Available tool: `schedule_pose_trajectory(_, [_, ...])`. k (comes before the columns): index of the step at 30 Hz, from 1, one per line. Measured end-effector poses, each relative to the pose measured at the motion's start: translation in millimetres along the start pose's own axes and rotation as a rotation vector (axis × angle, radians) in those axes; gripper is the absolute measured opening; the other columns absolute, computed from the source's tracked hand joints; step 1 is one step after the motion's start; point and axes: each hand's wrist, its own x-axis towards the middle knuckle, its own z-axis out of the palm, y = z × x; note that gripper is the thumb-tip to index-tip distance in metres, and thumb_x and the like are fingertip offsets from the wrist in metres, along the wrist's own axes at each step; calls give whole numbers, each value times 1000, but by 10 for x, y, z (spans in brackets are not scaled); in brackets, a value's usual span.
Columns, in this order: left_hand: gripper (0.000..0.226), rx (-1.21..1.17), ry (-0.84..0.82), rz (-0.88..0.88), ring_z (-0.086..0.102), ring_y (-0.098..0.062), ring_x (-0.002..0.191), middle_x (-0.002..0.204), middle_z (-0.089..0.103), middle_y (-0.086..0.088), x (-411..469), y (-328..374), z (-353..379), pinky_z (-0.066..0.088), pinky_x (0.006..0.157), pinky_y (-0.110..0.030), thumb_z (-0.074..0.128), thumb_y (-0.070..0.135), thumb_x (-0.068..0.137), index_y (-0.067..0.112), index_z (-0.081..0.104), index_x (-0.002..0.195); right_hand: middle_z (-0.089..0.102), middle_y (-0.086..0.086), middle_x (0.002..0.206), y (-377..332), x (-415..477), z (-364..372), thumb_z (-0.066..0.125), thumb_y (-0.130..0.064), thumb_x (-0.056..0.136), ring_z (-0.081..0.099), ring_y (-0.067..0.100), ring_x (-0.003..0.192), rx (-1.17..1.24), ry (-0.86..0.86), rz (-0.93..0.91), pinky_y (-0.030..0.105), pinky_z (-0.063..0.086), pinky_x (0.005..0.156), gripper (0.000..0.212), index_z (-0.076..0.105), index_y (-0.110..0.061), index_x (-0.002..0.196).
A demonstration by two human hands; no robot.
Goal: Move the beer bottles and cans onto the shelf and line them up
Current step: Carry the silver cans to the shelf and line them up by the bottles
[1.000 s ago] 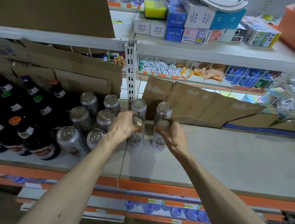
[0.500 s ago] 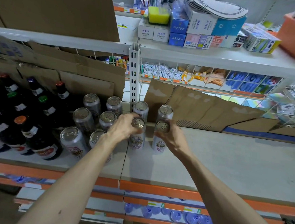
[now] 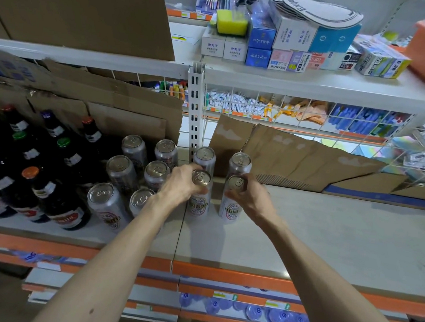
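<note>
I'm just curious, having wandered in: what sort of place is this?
Most likely a small shop or its stockroom. Metal shelving carries orange price-label strips, rows of beer cans and bottles stand lined up, and boxed goods sit above.

On the shelf, bottles stand at nine o'clock, cans at center, cardboard at one o'clock behind.

dim even light, soft blur, wide-angle edge warping
</note>
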Motion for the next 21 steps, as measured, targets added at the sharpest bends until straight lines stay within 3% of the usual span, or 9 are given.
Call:
schedule_pose_trajectory(10, [62, 20, 23, 1, 65, -27, 109, 116, 70, -7, -33, 2, 27, 54, 91, -40, 85, 32, 68, 26, 63, 126, 66, 9, 112, -27, -93, 23, 76, -57, 71, 63, 34, 100, -78, 65, 14, 44, 53, 82, 70, 47, -19, 123])
schedule_pose_trajectory(14, [67, 17, -52, 25, 65, -21, 107, 118, 69, -4, 0, -8, -29, 52, 87, -30, 83, 31, 70, 25, 58, 132, 62, 10, 119, -39, -95, -72, 74, -55, 70, 62, 33, 101, -75, -8, -79, 45, 53, 80, 79, 39, -18, 131])
schedule_pose_trajectory(17, [67, 12, -87, 57, 65, -18, 105, 120, 68, -3, 13, 3, -98, 52, 80, -27, 81, 27, 74, 21, 56, 136, 66, 6, 115, -33, -95, -122, 68, -43, 73, 63, 28, 96, -79, -30, -95, 43, 55, 79, 60, 48, -24, 126])
schedule_pose_trajectory(21, [54, 28, -38, 76, 66, -20, 107, 116, 71, -6, 3, 2, -94, 53, 93, -35, 81, 25, 75, 21, 65, 126, 69, 3, 112, 10, -109, -108, 73, -34, 74, 64, 27, 99, -62, 23, -101, 42, 54, 81, 52, 54, -24, 122])
